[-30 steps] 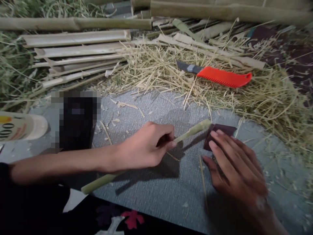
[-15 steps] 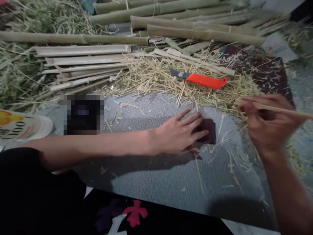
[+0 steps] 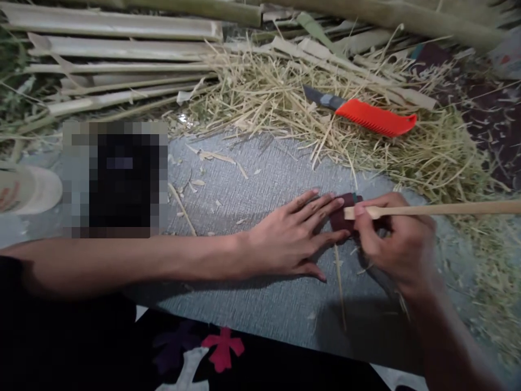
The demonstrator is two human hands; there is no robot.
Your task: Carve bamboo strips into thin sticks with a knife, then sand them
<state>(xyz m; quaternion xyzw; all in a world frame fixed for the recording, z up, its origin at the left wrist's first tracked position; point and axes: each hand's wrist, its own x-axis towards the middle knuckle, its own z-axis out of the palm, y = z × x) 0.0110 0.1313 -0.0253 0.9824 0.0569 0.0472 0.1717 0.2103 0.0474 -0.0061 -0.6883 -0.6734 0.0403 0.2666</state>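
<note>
My left hand lies flat with its fingers spread, fingertips pressing the left side of a small dark maroon piece that looks like folded sandpaper. From the right, my right hand pinches a pale bamboo stick near its left end. That end rests over the maroon piece, close to my left fingertips, and the stick runs out past the right edge of view. A knife with an orange handle lies on the straw-like shavings beyond my hands, its dark blade pointing left.
The grey textured surface carries scattered slivers. Split bamboo lengths lie at the back left, with whole bamboo poles behind. Pale shavings are heaped across the middle. A whitish bottle lies at the left edge, near a blurred-out dark patch.
My right hand has moved left and brought the stick's end onto the maroon piece. My left hand stays on that piece. The view has tilted down and closer.
</note>
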